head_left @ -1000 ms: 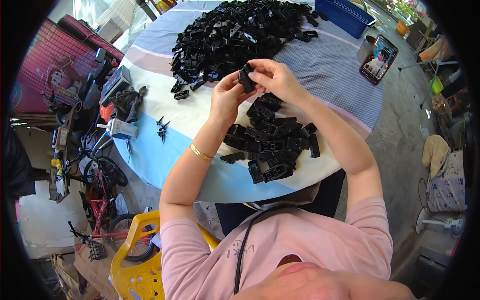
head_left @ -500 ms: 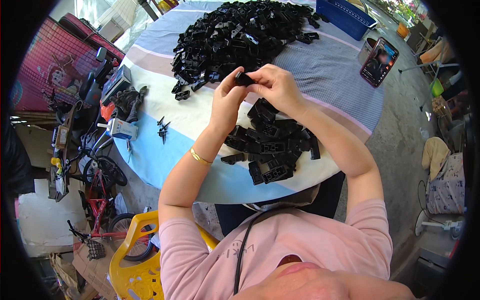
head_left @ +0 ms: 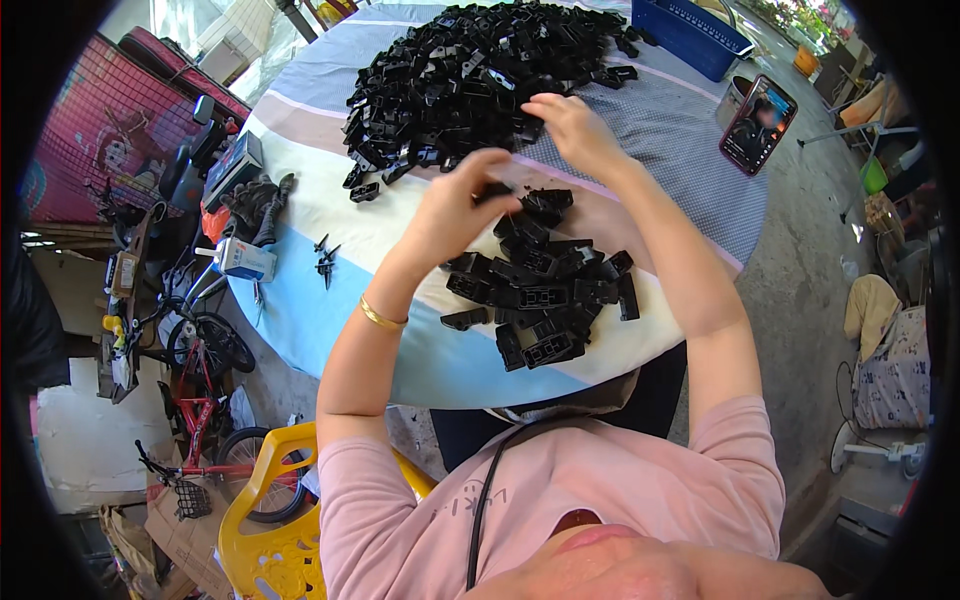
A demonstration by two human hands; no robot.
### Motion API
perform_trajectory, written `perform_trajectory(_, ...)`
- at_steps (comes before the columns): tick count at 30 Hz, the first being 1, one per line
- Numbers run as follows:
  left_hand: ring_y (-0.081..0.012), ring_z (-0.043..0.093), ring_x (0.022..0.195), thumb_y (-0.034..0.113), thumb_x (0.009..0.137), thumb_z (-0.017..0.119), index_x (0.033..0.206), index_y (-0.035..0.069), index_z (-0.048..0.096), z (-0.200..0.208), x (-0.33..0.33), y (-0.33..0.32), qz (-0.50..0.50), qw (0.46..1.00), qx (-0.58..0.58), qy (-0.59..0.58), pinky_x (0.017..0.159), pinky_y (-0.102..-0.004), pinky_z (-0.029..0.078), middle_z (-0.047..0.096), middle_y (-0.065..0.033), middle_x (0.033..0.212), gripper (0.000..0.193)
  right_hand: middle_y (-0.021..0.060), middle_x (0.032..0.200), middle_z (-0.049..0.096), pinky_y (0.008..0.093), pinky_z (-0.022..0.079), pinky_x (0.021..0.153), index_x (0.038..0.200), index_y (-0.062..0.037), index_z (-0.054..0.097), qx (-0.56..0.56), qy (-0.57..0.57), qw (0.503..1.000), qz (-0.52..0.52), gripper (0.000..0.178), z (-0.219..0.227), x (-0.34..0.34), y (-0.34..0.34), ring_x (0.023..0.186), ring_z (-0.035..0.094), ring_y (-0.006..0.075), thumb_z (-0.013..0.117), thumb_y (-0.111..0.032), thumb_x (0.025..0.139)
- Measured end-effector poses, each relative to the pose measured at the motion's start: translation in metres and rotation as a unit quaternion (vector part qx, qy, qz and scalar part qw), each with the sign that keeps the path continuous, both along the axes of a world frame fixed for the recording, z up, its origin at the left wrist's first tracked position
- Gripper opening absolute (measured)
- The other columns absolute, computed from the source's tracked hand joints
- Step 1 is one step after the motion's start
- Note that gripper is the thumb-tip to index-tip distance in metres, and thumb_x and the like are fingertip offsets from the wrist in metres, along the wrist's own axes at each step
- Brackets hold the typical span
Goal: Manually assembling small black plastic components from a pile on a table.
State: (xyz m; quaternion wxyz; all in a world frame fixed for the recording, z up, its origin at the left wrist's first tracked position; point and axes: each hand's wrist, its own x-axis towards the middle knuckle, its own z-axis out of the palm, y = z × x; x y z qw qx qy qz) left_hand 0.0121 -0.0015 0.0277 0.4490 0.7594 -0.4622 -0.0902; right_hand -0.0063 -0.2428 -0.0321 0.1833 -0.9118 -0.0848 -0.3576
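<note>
My left hand (head_left: 462, 205) is curled over the near end of the table, with a small black plastic part (head_left: 491, 191) between its thumb and fingers, blurred by motion. My right hand (head_left: 582, 135) reaches to the right edge of a large heap of black plastic parts (head_left: 450, 85), its fingers stretched out and nothing visible in them. A smaller group of similar black plastic housings (head_left: 543, 297), with openings in their faces, lies between my forearms and closer to my body.
A cloth-covered round table (head_left: 690, 170) carries everything. Several dark screw-like pieces (head_left: 326, 265), a small box (head_left: 246, 258) and dark gloves (head_left: 258, 205) lie at left. A phone (head_left: 758, 124) leans on a can at right, near a blue basket (head_left: 690, 35).
My hands have come apart. The left has drawn down and slightly left with the black part; the right has let go and moved up and right to the big heap.
</note>
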Motion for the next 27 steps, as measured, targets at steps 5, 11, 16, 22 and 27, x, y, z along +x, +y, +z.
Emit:
perform_trajectory(5,-0.0252,0.056,0.089,0.019,0.083,0.061,0.108,0.004,0.059,0.005,-0.011,0.005,-0.193,0.969,0.052,-0.149,0.077,-0.0335,0.044,0.061,-0.0137,0.097,0.029,0.0106,0.125,0.046,0.0357,0.048,0.083,0.114,-0.0112,0.057,-0.128,0.058,0.987,-0.082,0.036,-0.003,0.002,0.021,0.102,0.052,0.0273,0.050,-0.006,0.079)
perform_trajectory(11,-0.0328,0.052,0.096,0.010,0.077,0.062,0.105,0.003,0.061,-0.045,0.049,-0.013,0.090,0.954,-0.005,-0.287,0.083,-0.0382,0.042,0.060,-0.0127,0.105,0.029,0.0071,0.101,0.061,0.0336,0.049,0.077,0.104,-0.0067,0.061,-0.138,0.090,0.984,-0.068,0.031,0.001,0.001,0.024,0.097,0.054,0.0246,0.056,-0.005,0.074)
perform_trajectory(16,-0.0314,0.051,0.097,0.010,0.073,0.065,0.105,0.004,0.061,-0.046,0.046,-0.017,0.130,0.937,0.102,-0.309,0.085,-0.0365,0.041,0.060,-0.0117,0.102,0.032,0.0074,0.088,0.064,0.0350,0.048,0.078,0.101,-0.0038,0.063,-0.121,0.088,0.987,-0.059,0.028,0.011,-0.014,0.025,0.090,0.057,0.0256,0.058,-0.004,0.073)
perform_trajectory(22,-0.0245,0.053,0.091,0.011,0.074,0.065,0.106,0.004,0.061,-0.044,0.040,-0.013,0.135,0.960,0.017,-0.246,0.079,-0.0321,0.043,0.061,-0.0084,0.090,0.033,0.0086,0.082,0.064,0.0305,0.051,0.071,0.102,-0.0034,0.062,0.095,0.120,0.988,0.015,0.030,0.030,-0.030,0.039,0.074,0.062,0.0228,0.064,-0.003,0.073)
perform_trajectory(27,-0.0113,0.052,0.064,0.013,0.086,0.052,0.119,0.000,0.051,-0.017,0.028,-0.009,0.029,0.879,-0.196,0.434,0.062,-0.0235,0.044,0.057,-0.0030,0.078,0.035,0.0076,0.090,0.064,0.0294,0.051,0.077,0.106,-0.0041,0.061,0.374,-0.040,0.914,0.149,0.034,0.042,-0.036,0.068,0.087,0.063,0.0171,0.067,0.002,0.073)
